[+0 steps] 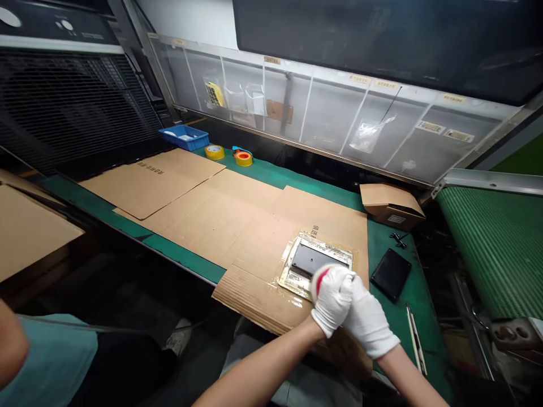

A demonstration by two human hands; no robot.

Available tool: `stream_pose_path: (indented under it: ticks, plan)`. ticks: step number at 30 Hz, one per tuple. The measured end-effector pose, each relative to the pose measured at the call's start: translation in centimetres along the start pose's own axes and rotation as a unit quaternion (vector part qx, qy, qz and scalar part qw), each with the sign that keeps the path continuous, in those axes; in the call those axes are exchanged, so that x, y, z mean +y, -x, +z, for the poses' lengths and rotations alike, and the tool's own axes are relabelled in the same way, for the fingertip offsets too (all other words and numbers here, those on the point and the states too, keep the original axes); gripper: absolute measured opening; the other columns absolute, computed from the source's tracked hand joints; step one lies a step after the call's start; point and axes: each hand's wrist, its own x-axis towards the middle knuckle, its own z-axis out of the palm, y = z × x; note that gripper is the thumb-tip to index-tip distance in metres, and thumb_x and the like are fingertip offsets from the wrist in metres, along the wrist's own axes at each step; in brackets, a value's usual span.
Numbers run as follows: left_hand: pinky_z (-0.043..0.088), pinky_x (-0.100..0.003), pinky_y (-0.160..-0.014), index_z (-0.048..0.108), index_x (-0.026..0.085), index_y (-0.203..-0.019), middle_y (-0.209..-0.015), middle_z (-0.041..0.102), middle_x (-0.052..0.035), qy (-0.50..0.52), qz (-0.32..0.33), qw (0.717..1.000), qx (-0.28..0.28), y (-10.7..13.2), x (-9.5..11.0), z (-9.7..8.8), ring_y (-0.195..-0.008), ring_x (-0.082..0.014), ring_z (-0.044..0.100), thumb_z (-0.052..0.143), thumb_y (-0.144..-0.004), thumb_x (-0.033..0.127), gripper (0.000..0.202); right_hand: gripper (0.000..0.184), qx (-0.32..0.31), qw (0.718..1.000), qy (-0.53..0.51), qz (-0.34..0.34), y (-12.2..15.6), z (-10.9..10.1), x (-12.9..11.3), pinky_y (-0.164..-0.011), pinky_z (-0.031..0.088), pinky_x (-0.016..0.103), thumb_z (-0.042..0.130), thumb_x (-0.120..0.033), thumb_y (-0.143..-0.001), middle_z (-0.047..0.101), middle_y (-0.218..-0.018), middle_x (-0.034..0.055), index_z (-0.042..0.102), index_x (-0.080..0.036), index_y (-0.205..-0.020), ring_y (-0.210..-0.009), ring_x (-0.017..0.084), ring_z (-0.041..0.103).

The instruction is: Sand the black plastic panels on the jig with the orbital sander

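A clear plastic bag with a dark flat panel inside lies on a flattened cardboard sheet. Both my hands wear white gloves and meet at the bag's near right edge. My left hand is curled into a fist, with a bit of red showing at its far side; what it grips is hidden. My right hand lies right behind it, touching it, fingers tucked under the left hand and out of sight.
A black flat device and small black parts lie on the green mat to the right. Behind them is a small cardboard box. Two tape rolls and a blue tray sit at the back. A green conveyor runs on the right. Another person sits at lower left.
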Motion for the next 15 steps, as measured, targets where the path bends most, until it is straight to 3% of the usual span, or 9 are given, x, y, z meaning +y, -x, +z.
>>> stream_pose_path:
  ticks: [4, 7, 8, 10, 15]
  plan:
    - [0.057, -0.046, -0.102, 0.071, 0.027, -0.098, -0.105, 0.077, -0.0098, -0.022, -0.044, 0.995, 0.082, -0.8, -1.1, -7.8, -0.104, -0.0278, 0.072, 0.039, -0.103, 0.031, 0.032, 0.048, -0.013, 0.992, -0.013, -0.126, -2.9, -1.6, -8.5, -0.084, 0.062, 0.043, 0.037, -0.014, -0.102, 0.066, -0.13, 0.027, 0.059, -0.006, -0.144, -0.1, 0.033, 0.074]
    - [0.056, -0.048, -0.101, 0.069, 0.022, -0.099, -0.105, 0.075, -0.012, -0.024, -0.04, 0.988, 0.146, -1.3, -1.9, -10.8, -0.104, -0.0275, 0.071, 0.038, -0.104, 0.035, 0.034, 0.047, 0.01, 0.983, -0.013, -0.185, -4.5, -2.0, -11.7, -0.09, 0.061, 0.041, 0.034, -0.011, -0.104, 0.067, -0.127, 0.0248, 0.06, -0.006, -0.143, -0.105, 0.03, 0.071]
    - [0.056, -0.048, -0.101, 0.069, 0.022, -0.1, -0.105, 0.075, -0.0124, -0.025, -0.04, 0.987, 0.152, -1.4, -1.9, -10.6, -0.103, -0.0272, 0.071, 0.037, -0.104, 0.035, 0.035, 0.047, 0.016, 0.981, -0.016, -0.191, -4.6, -2.0, -11.5, -0.091, 0.06, 0.04, 0.035, -0.011, -0.104, 0.068, -0.127, 0.0238, 0.06, -0.007, -0.143, -0.105, 0.029, 0.071]
    - [0.056, -0.048, -0.101, 0.069, 0.021, -0.099, -0.104, 0.075, -0.0127, -0.026, -0.045, 0.991, 0.126, -1.3, -1.6, -8.5, -0.101, -0.0266, 0.071, 0.037, -0.104, 0.033, 0.034, 0.045, 0.01, 0.985, -0.028, -0.168, -4.0, -1.7, -9.4, -0.089, 0.06, 0.037, 0.038, -0.012, -0.103, 0.068, -0.128, 0.0228, 0.06, -0.009, -0.142, -0.103, 0.027, 0.072]
    - [0.058, -0.045, -0.102, 0.071, 0.02, -0.099, -0.103, 0.077, -0.0149, -0.016, -0.02, 0.999, -0.03, -0.2, 0.7, 0.1, -0.101, -0.028, 0.073, 0.04, -0.102, 0.025, 0.031, 0.041, 0.001, 0.997, -0.078, 0.029, 0.5, -0.6, -0.3, -0.084, 0.058, 0.038, 0.048, -0.016, -0.099, 0.071, -0.119, 0.0229, 0.058, -0.007, -0.138, -0.095, 0.029, 0.075]
